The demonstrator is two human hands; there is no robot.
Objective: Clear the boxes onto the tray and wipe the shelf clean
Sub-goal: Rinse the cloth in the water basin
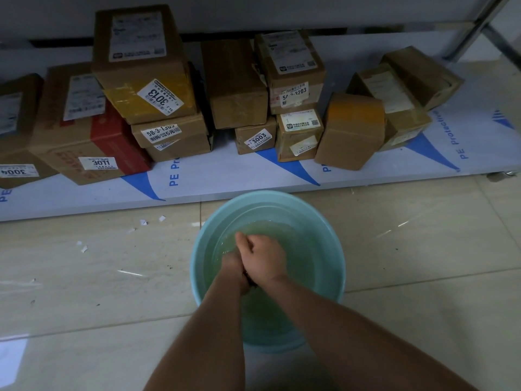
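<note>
- Wringing something dark in the basin (197, 266); left hand (234, 268) and right hand (266, 259) both clenched tight around it, barely visible.
- I squeeze hard, so the shelf (225, 179) isn't flooded.

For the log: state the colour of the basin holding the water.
Light teal-blue basin, seen in the head view, the only one.

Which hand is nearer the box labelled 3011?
Left. The left hand is in the basin, on the side toward the 3011 box; the right hand is clasped against it, farther right.
</note>
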